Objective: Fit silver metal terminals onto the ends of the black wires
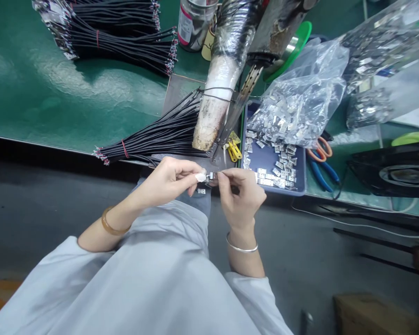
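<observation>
Left hand [169, 184], right hand [242, 195]: pinching small metal piece [211, 176] | fingertips [222, 179] partly hide it

On the green worktop [17, 102] we see a glass jar [199, 32] with a pink-and-white label, standing well back from the near edge. Farther right, also well back, we notice a green-rimmed disc [304, 39], partly covered. Close to the near edge, on the right-hand stretch, we find orange tool handles [329, 150] and, just beside them, blue tool handles [317, 176]. Farther right along that edge sits a black object [373, 170] with an oval grey centre, perhaps a fan, though blur leaves us unsure. Below the edge we see a thin white cable [356, 225], and on the floor, a brown box [377, 314].
</observation>
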The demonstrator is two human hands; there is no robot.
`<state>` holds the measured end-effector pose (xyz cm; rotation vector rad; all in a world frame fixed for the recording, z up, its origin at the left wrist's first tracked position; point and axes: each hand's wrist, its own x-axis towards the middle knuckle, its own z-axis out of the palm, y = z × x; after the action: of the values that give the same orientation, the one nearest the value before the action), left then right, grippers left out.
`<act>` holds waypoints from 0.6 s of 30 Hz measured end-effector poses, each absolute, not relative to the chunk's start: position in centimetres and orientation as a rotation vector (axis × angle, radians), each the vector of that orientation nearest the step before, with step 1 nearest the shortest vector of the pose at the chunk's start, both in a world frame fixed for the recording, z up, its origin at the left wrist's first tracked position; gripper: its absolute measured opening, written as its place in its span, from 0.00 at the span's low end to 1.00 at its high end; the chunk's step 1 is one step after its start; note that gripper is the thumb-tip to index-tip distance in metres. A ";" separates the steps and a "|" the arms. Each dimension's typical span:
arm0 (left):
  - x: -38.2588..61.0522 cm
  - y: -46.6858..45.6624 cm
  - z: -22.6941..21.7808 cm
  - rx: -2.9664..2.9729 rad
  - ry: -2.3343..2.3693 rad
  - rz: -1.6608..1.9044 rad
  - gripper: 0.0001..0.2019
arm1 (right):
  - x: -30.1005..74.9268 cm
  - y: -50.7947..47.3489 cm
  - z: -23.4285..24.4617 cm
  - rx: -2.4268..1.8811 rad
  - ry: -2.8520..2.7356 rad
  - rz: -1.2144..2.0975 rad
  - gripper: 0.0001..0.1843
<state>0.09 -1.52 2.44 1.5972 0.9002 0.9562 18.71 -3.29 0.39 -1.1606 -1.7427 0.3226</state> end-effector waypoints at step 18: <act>0.9 -1.7 1.9 1.392 0.939 0.982 0.08 | 18.8 -4.4 2.1 -1.155 -1.437 0.459 0.05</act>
<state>0.87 -1.69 1.91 1.3921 0.9392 0.9824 18.85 -4.39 2.13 -1.1554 -1.4373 0.4590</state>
